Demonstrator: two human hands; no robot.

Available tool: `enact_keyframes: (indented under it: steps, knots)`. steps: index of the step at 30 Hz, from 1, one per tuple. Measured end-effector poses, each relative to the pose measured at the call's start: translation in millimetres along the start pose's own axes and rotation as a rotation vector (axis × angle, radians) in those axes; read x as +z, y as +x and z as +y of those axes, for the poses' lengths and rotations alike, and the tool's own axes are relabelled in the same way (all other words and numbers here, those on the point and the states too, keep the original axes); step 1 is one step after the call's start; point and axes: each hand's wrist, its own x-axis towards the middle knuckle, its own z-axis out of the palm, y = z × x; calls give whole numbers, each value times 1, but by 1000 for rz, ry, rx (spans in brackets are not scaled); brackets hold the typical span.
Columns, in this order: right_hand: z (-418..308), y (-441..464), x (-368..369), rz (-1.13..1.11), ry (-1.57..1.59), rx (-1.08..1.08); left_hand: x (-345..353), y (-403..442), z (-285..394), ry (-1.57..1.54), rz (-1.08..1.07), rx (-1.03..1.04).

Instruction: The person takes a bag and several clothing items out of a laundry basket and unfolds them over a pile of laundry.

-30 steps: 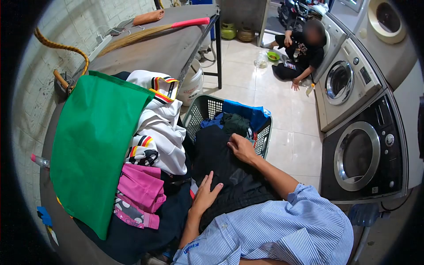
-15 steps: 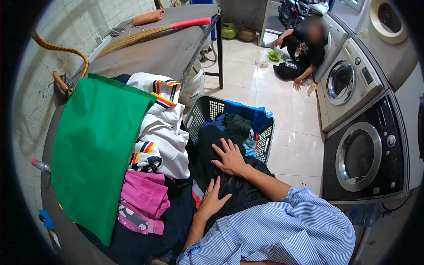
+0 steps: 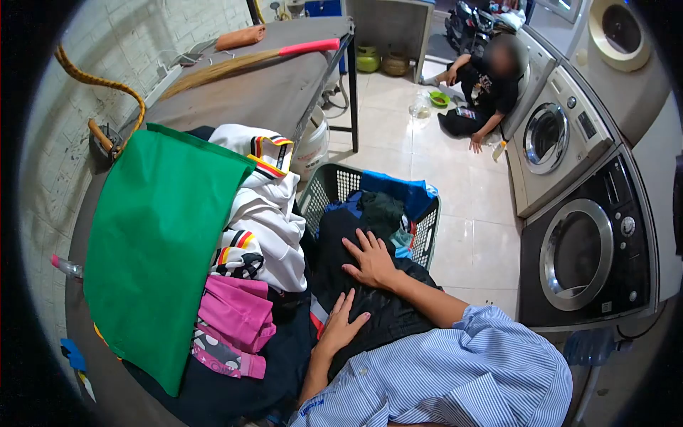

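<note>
A black garment (image 3: 384, 313) lies in front of me, reaching over the near side of a dark green basket (image 3: 431, 226) that holds more clothes. My right hand (image 3: 371, 263) rests flat on the garment with its fingers spread. Lower and to the left, my left hand (image 3: 340, 327) lies on the garment's near left part, fingers apart. Just left of my hands is a pile with a white garment (image 3: 267, 220) with striped trim, a pink garment (image 3: 235, 311) and a green fabric sheet (image 3: 163, 249).
A broom (image 3: 249, 65) and an orange roll (image 3: 240, 37) lie on the grey table (image 3: 206, 99). A white bucket (image 3: 311, 146) stands beneath it. Washing machines (image 3: 576, 249) line the right. A person (image 3: 491, 92) sits on the floor beside a green bowl (image 3: 439, 99).
My right hand has gone from gripping the black garment's edge to lying spread on it, slightly left. My left hand has shifted slightly right and down. The view has tilted slightly.
</note>
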Motion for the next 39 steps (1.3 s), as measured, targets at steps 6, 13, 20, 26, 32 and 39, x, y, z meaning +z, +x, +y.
enact_keyframes:
  steps: [6, 13, 20, 26, 32, 39]
  knots:
    - [-43, -21, 4, 48, -236, -123, -2, 28, -53, -314, 144, 195]
    - [-57, -26, -3, 2, -147, -352, -2, 24, -76, -501, 195, 128]
    - [-58, -18, 8, 23, -15, -473, 4, 21, -90, -700, 224, 52]
    - [-61, -16, 3, -5, -81, -388, 9, 23, -97, -842, 189, -6]
    - [-51, -18, -1, -22, -101, -345, 11, 31, -101, -1012, 160, -78]
    - [-44, -17, 0, -18, -90, -309, 13, 33, -108, -1204, 169, -188]
